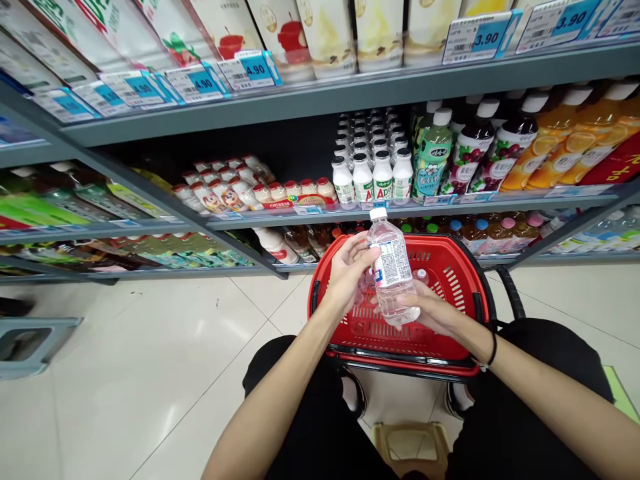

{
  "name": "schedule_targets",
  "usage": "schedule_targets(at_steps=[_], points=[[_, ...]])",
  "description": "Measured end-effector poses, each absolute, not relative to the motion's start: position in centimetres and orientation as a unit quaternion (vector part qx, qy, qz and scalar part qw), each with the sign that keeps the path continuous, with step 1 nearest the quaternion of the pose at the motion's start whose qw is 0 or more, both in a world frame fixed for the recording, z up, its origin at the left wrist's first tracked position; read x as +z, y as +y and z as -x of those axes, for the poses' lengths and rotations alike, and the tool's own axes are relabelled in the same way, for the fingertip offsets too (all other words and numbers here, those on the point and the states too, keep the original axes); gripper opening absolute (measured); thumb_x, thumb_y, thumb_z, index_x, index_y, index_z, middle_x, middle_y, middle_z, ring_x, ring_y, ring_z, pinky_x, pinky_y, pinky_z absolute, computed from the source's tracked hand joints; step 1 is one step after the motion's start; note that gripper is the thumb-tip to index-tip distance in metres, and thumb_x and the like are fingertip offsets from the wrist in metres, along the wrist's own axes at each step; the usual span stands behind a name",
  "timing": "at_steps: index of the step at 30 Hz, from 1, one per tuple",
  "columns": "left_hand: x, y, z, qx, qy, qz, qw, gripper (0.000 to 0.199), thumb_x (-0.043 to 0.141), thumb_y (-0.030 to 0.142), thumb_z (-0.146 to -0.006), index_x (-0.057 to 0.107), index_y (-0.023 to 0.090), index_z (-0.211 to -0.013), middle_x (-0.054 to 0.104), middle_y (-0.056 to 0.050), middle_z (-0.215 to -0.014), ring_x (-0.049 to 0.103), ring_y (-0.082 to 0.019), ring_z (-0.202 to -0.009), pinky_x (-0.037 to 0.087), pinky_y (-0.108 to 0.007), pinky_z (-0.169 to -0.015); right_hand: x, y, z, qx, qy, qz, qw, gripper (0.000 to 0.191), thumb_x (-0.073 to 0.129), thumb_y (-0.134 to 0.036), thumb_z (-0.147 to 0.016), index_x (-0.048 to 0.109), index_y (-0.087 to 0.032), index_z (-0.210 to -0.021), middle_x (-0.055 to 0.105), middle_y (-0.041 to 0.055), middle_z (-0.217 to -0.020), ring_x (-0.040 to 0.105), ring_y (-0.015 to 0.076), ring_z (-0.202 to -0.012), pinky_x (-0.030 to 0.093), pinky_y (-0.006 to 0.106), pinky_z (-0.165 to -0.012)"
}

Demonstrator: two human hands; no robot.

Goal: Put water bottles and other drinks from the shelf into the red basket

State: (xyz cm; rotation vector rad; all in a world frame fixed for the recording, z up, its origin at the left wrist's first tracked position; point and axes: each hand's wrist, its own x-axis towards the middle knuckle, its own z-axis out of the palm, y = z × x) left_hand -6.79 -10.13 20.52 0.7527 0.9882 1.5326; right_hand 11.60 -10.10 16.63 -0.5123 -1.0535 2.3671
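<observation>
A clear plastic bottle (pixel 393 270) with a white cap and a white printed label is held tilted in both hands. My left hand (pixel 350 263) grips its upper left side, thumb on the label. Around its lower right part closes my right hand (pixel 425 307), the thumb lying across the clear wall and some fingers hidden behind. Directly beneath is a red shopping basket (pixel 450 333) with slotted walls. Inside the basket, partly covered by my hands and the held bottle, lie other clear bottles (pixel 421 275).
Ahead, a grey shelf (pixel 310 97) carries small white bottles (pixel 383 177), a green bottle (pixel 434 157) and orange drinks (pixel 570 157). A grey stool (pixel 37 343) stands at left; a beige stool (pixel 413 443) is below me. The basket's black handle (pixel 510 293) sticks out right.
</observation>
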Motion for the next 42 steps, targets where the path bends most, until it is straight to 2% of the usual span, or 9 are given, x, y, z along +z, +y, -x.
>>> schedule_targets(at_steps=[4,7,12,17,21,24,28,34,42], points=[[20.7,-10.2,6.7,0.644,0.414,-0.322,0.557,0.041,0.088,0.033,-0.072,0.075,0.022,-0.109,0.074,-0.005,-0.115,0.067,-0.019,-0.103,0.051,-0.033,-0.091,16.7,-10.2,-11.6,0.84,-0.417,0.234,0.258,0.055,0.086,-0.04,-0.079,0.063,-0.016,-0.123,0.074,0.0141,-0.111,0.074,0.0238,-0.085,0.06,0.028,-0.055],[20.6,-10.0,6.6,0.643,0.4,-0.307,0.575,0.034,0.08,0.032,-0.079,0.074,0.021,-0.111,0.074,-0.007,-0.12,0.066,-0.023,-0.112,0.05,-0.037,-0.098,16.6,-10.3,-11.8,0.802,-0.45,0.254,0.299,0.053,0.079,-0.046,-0.086,0.059,-0.02,-0.128,0.072,0.011,-0.115,0.071,0.0192,-0.077,0.06,0.03,-0.056],[20.3,-9.7,6.1,0.671,0.368,-0.262,0.588,0.029,0.072,0.034,-0.082,0.073,0.019,-0.107,0.074,-0.008,-0.121,0.063,-0.029,-0.123,0.049,-0.043,-0.106,16.9,-10.8,-11.5,0.79,-0.439,0.265,0.335,0.046,0.071,-0.053,-0.091,0.063,-0.02,-0.122,0.073,0.0091,-0.113,0.072,0.0227,-0.09,0.062,0.035,-0.074],[20.3,-9.7,5.6,0.653,0.355,-0.218,0.632,0.029,0.071,0.041,-0.078,0.07,0.019,-0.098,0.075,-0.01,-0.115,0.064,-0.034,-0.121,0.049,-0.049,-0.106,17.1,-12.0,-10.1,0.847,-0.318,0.256,0.339,0.051,0.061,-0.062,-0.092,0.067,-0.018,-0.118,0.075,0.0115,-0.108,0.073,0.0286,-0.098,0.062,0.047,-0.09],[20.3,-9.7,5.7,0.656,0.345,-0.205,0.639,0.032,0.067,0.042,-0.075,0.069,0.019,-0.097,0.076,-0.01,-0.112,0.065,-0.035,-0.12,0.051,-0.049,-0.104,16.6,-12.6,-9.9,0.846,-0.332,0.266,0.321,0.047,0.068,-0.054,-0.091,0.064,-0.019,-0.123,0.074,0.0121,-0.116,0.074,0.028,-0.101,0.06,0.051,-0.095],[20.8,-9.7,6.2,0.643,0.341,-0.22,0.65,0.046,0.064,0.056,-0.081,0.072,0.016,-0.103,0.077,-0.012,-0.114,0.065,-0.034,-0.121,0.052,-0.047,-0.102,16.2,-12.6,-10.5,0.817,-0.385,0.273,0.332,0.051,0.076,-0.049,-0.087,0.06,-0.022,-0.127,0.071,0.011,-0.126,0.072,0.028,-0.109,0.057,0.05,-0.101],[21.7,-9.6,7.0,0.642,0.349,-0.219,0.646,0.055,0.063,0.064,-0.083,0.073,0.016,-0.108,0.077,-0.011,-0.114,0.066,-0.032,-0.12,0.052,-0.043,-0.102,15.6,-12.4,-11.2,0.705,-0.504,0.324,0.381,0.057,0.077,-0.051,-0.087,0.057,-0.024,-0.134,0.064,0.0104,-0.139,0.062,0.0275,-0.128,0.049,0.044,-0.112],[21.5,-9.6,8.1,0.639,0.344,-0.198,0.659,0.054,0.063,0.067,-0.084,0.075,0.016,-0.1,0.078,-0.011,-0.11,0.066,-0.032,-0.122,0.053,-0.043,-0.102,15.2,-11.9,-12.0,0.496,-0.654,0.384,0.423,0.064,0.081,-0.045,-0.085,0.054,-0.023,-0.14,0.063,0.012,-0.137,0.063,0.0292,-0.121,0.053,0.046,-0.107],[21.0,-9.6,8.2,0.647,0.325,-0.205,0.658,0.046,0.076,0.046,-0.077,0.072,0.015,-0.111,0.077,-0.012,-0.115,0.071,-0.029,-0.112,0.051,-0.046,-0.104,16.6,-10.5,-13.2,0.172,-0.82,0.29,0.463,0.073,0.085,-0.035,-0.083,0.051,-0.024,-0.146,0.061,0.0158,-0.135,0.061,0.0337,-0.127,0.053,0.056,-0.109]])
